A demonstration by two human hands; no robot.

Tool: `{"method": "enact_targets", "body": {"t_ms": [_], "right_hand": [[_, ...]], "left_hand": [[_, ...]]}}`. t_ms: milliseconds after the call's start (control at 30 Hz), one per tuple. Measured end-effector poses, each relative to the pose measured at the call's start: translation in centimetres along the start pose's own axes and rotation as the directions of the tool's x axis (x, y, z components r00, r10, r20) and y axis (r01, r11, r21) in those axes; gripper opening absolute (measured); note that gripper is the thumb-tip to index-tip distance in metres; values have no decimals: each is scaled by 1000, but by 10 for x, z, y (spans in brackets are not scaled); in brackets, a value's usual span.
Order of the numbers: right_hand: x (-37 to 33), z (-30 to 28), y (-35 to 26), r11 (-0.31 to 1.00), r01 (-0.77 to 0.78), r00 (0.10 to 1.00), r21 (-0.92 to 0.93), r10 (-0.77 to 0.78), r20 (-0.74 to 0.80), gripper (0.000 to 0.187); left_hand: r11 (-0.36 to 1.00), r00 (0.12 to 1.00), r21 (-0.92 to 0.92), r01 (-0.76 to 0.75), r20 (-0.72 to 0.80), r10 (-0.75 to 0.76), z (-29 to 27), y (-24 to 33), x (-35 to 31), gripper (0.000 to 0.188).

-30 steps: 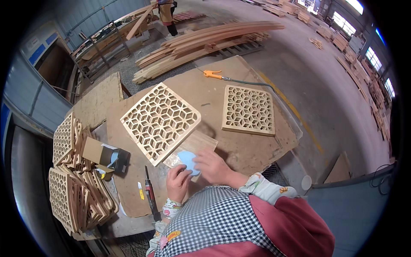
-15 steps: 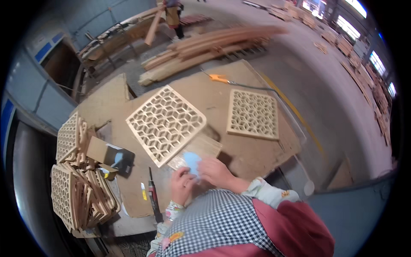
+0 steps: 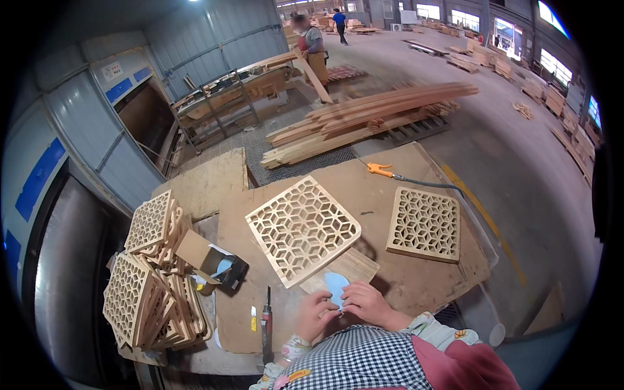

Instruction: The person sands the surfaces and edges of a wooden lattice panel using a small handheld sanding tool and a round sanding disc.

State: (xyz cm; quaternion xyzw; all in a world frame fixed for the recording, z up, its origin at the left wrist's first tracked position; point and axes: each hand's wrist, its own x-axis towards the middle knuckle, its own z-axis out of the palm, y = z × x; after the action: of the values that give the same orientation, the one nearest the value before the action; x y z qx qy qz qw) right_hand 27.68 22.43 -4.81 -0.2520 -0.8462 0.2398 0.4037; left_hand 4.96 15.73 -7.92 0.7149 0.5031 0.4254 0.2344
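Note:
A thin light-blue sheet, apparently a sanding disc [image 3: 335,286], is held upright in front of my body. My left hand [image 3: 314,316] pinches its lower left part. The fingers of my right hand [image 3: 368,304] are closed on its right edge. Behind the disc lies a plain wooden board [image 3: 361,265]. A large wooden lattice panel [image 3: 305,229] rests tilted, partly over that board. To the right, a smaller, thicker lattice panel [image 3: 425,224] lies flat on the cardboard-covered table [image 3: 390,286].
Left of my hands lie a slim dark power tool [image 3: 267,320] and a small yellow item [image 3: 253,318]. An open cardboard box [image 3: 196,249] holds another blue disc. Stacked lattice panels [image 3: 130,296] fill the left end. An orange air gun [image 3: 379,170] lies far right. Beyond are lumber [image 3: 370,117] and a person [image 3: 315,49].
My view has tilted up, so the table sits lower and further right in the picture. Both hands stay at the disc, which now looks narrower and more bent.

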Motion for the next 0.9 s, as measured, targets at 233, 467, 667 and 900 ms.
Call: {"method": "enact_targets", "body": {"t_ms": [233,467,667,900], "right_hand": [[-5,3,-2,994,-87,996,68,88,-9,13],[-8,10,0,985,-140,989,99,143,-24,12],[-5,10,0,989,-139,990,49,139,7,12],[-5,9,-8,988,-149,989,-42,149,2,13]], "left_hand": [[997,996,-6,78,-46,-79,4,6,-4,11],[997,996,39,60,-73,-57,8,7,0,11],[997,992,38,70,-113,-65,12,14,0,12],[992,992,81,93,-90,-85,12,18,-1,14]]}}
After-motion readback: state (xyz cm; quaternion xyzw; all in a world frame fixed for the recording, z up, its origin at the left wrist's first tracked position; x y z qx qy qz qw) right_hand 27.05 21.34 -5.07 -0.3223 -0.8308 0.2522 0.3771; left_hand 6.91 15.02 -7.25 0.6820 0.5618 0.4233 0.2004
